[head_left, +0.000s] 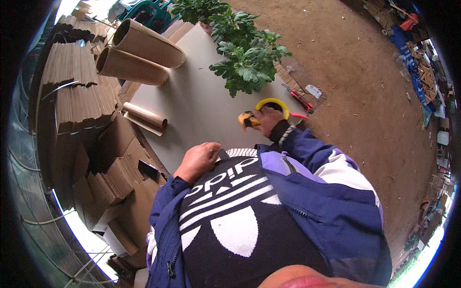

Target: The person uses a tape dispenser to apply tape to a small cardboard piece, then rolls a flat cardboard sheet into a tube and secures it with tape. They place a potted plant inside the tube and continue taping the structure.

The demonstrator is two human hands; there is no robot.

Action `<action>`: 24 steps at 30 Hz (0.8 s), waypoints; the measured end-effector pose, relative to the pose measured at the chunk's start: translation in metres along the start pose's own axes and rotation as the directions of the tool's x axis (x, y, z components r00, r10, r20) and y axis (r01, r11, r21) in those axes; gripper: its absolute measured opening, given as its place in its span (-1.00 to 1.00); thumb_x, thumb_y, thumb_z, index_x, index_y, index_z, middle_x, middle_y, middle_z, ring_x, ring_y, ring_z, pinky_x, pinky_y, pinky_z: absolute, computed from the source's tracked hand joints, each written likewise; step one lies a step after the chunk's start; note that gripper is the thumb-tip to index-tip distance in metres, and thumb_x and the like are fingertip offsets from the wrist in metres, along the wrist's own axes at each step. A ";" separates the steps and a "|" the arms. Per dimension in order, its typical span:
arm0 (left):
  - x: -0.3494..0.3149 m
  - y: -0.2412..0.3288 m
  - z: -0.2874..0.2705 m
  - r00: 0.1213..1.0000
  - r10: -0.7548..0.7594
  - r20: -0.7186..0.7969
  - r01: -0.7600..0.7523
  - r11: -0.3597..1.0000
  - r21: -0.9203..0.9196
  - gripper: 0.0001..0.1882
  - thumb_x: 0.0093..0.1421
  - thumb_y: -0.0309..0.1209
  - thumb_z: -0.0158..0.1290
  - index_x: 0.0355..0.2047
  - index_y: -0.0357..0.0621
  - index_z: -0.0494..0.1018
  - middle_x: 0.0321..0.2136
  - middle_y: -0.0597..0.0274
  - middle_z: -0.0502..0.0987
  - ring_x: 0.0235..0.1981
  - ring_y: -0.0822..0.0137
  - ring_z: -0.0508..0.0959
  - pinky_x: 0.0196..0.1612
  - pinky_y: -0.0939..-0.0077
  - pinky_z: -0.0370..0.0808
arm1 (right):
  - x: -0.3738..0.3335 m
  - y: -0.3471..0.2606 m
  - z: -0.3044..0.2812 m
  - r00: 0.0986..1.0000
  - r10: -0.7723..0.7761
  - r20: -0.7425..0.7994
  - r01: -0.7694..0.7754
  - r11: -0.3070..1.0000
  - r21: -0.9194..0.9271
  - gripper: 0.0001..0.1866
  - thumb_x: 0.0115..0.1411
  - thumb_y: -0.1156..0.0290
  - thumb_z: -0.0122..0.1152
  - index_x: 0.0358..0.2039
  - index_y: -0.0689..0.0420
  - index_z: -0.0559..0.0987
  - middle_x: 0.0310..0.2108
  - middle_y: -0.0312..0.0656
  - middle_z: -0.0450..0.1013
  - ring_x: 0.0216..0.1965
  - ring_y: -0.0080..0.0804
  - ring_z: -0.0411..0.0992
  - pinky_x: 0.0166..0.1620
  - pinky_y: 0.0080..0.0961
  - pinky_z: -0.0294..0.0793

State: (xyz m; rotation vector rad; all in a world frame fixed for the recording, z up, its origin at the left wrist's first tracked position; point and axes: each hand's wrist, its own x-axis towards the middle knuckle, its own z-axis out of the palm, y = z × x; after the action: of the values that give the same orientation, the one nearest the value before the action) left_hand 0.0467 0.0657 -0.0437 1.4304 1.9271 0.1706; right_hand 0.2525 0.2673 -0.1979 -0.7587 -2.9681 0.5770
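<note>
My right hand [270,121] is closed around a yellow-and-black hand tool [248,120], whose exact kind I cannot make out. Just beyond it, partly behind the fingers, lies a yellow ring [285,106] that looks like a roll of tape. My left hand [199,159] is at the near table edge, close to my shirt, with its fingers curled together; a dark strip [223,154] shows beside the fingertips. Several leafy green plants [249,60] stand at the far side of the grey tabletop [201,96].
Two large brown tubes [149,44] stand at the far left of the table, with a smaller corrugated roll [145,118] nearer. A red-and-black cutter [298,99] and a red-handled tool [299,115] lie at the right edge. Stacked cardboard [79,91] fills the left; brown floor [365,120] extends right.
</note>
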 end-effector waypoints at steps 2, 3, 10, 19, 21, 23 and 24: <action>-0.006 -0.011 0.001 0.999 -0.033 0.008 0.034 0.999 -0.033 -0.69 0.26 -0.29 -0.03 -0.07 -0.13 0.52 -0.15 -0.04 0.59 -0.15 -0.06 0.59 -0.07 0.16 0.53 | -0.005 0.050 0.002 0.985 0.162 0.054 -0.164 0.985 0.048 -0.37 0.00 0.10 0.38 0.08 0.00 0.44 -0.24 -0.03 0.45 -0.15 -0.02 0.48 -0.18 -0.08 0.49; -0.009 -0.015 0.003 0.999 -0.045 0.004 0.045 0.999 -0.011 -0.69 0.26 -0.28 -0.03 -0.06 -0.13 0.52 -0.16 -0.05 0.59 -0.15 -0.07 0.58 -0.06 0.15 0.52 | -0.010 0.075 0.002 0.980 0.182 -0.083 -0.181 0.983 0.027 -0.46 0.05 0.07 0.32 0.04 -0.05 0.48 -0.27 -0.05 0.48 -0.21 -0.08 0.49 -0.21 -0.09 0.50; -0.006 -0.016 0.014 0.988 -0.131 0.081 0.139 0.985 -0.103 -0.67 0.30 -0.23 -0.04 -0.07 -0.16 0.51 -0.19 -0.10 0.58 -0.12 -0.08 0.57 -0.06 0.13 0.49 | 0.031 0.200 0.017 0.833 0.426 -0.354 -0.479 0.875 -0.075 -0.19 -0.05 0.27 0.43 0.25 -0.10 0.31 -0.16 -0.05 0.34 -0.11 -0.02 0.43 -0.09 -0.13 0.48; -0.013 -0.037 0.034 0.972 -0.222 -0.079 0.198 0.952 -0.235 -0.71 0.26 -0.24 -0.04 -0.12 -0.10 0.51 -0.21 -0.12 0.57 -0.15 -0.11 0.56 -0.10 0.05 0.50 | 0.068 0.241 0.050 0.820 0.573 -0.016 -0.565 0.804 -0.184 -0.10 -0.02 0.24 0.39 0.31 -0.25 0.14 -0.13 -0.01 0.44 -0.11 0.03 0.49 -0.11 -0.01 0.53; -0.022 -0.055 0.050 0.958 -0.249 -0.139 0.222 0.957 -0.185 -0.70 0.26 -0.24 -0.04 -0.10 -0.09 0.52 -0.20 -0.06 0.59 -0.14 -0.11 0.56 -0.08 0.06 0.51 | 0.067 0.246 0.043 0.869 0.489 -0.075 -0.494 0.865 -0.087 -0.10 -0.05 0.24 0.41 0.29 -0.16 0.16 -0.08 0.08 0.47 -0.07 0.12 0.49 -0.04 0.00 0.51; -0.040 -0.075 0.065 0.936 -0.299 -0.188 0.253 0.939 -0.232 -0.66 0.25 -0.20 -0.03 -0.08 -0.10 0.52 -0.17 -0.06 0.59 -0.13 -0.09 0.57 -0.07 0.06 0.50 | 0.059 0.250 0.039 0.867 0.493 -0.072 -0.498 0.852 -0.163 -0.06 -0.05 0.16 0.44 0.33 -0.10 0.15 -0.03 0.12 0.46 -0.02 0.14 0.45 0.00 -0.01 0.47; -0.052 -0.088 0.072 0.911 -0.363 -0.197 0.305 0.913 -0.270 -0.65 0.24 -0.20 -0.04 -0.06 -0.09 0.53 -0.15 -0.06 0.59 -0.12 -0.10 0.57 -0.05 0.10 0.51 | 0.052 0.251 0.041 0.881 0.433 -0.193 -0.469 0.854 -0.226 -0.06 -0.02 0.13 0.44 0.34 -0.09 0.16 0.03 0.12 0.41 0.05 0.11 0.41 0.04 0.00 0.44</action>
State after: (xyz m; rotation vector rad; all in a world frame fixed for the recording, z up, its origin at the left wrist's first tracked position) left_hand 0.0284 -0.0343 -0.1156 0.9382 2.2372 0.4123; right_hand 0.3174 0.4821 -0.3294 -1.4811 -2.7685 0.1140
